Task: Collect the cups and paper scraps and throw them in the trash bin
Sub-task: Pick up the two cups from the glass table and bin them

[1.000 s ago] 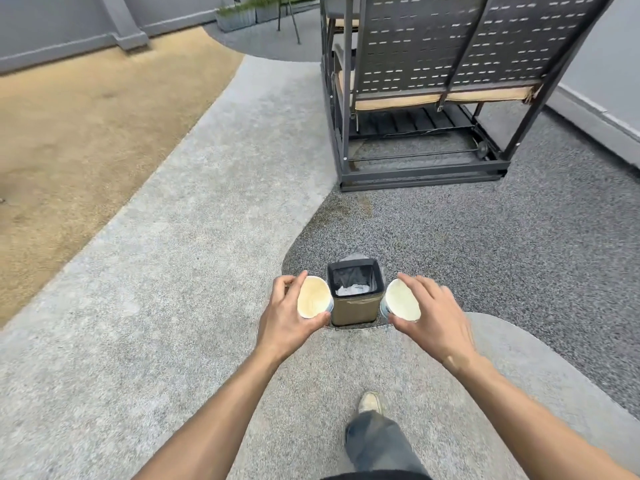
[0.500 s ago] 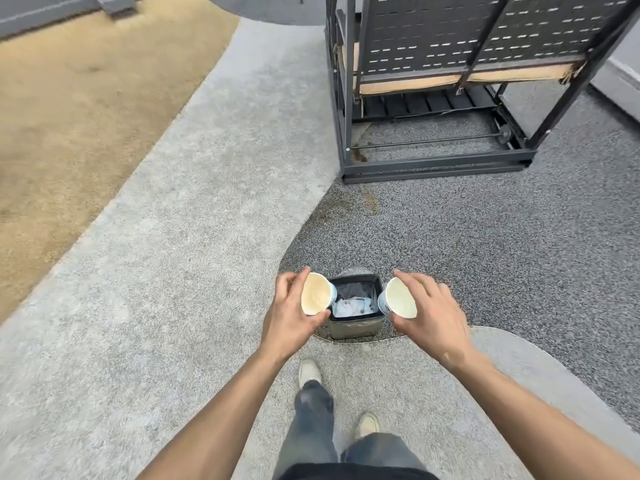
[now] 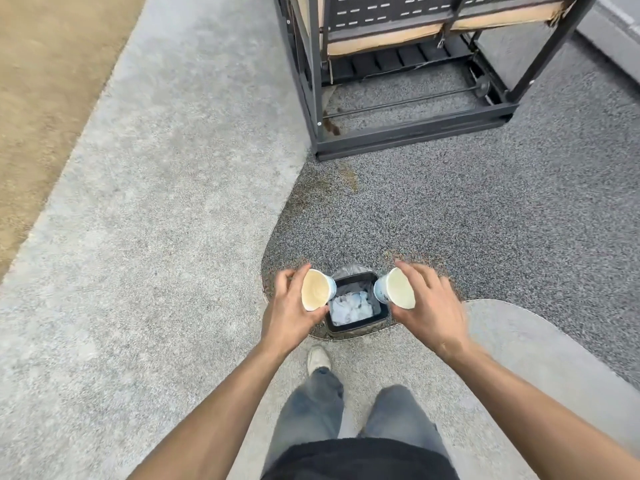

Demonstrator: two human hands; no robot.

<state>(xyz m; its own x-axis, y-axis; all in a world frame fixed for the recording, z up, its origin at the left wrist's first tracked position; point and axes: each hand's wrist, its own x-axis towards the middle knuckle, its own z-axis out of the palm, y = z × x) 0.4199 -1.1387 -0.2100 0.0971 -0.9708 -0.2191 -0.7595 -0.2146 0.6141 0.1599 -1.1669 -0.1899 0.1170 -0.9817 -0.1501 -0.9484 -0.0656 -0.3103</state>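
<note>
Now I see both hands out in front of me above the ground, each with a cup. My left hand [image 3: 289, 315] has its grip wrapped around the left cup [image 3: 316, 289], thumb under the rim and fingers curled over the far side; the cup is tipped so its pale, stained inside faces me. My right hand [image 3: 431, 306] has its grip closed around the right cup [image 3: 396, 292] the same way, fingers spread over the top, the mouth also turned toward me and its blue-printed base pointing inward.

Between the two grips, lower down on the ground, stands the bin [image 3: 356, 327], small, dark and square, with a liner. The left cup's base hangs over the bin's left edge and the right cup's base over its right edge. Inside the bin lie crumpled white scraps [image 3: 351, 308].

Below the left grip one shoe [image 3: 318, 358] points at the bin, with my jeans [image 3: 311, 410] nearer me. Well beyond both grips a dark metal frame [image 3: 398, 133] with a tan cushion [image 3: 381, 39] stands on the dark speckled paving [image 3: 485, 220]; light paving [image 3: 156, 202] runs off to the left of my left grip.
</note>
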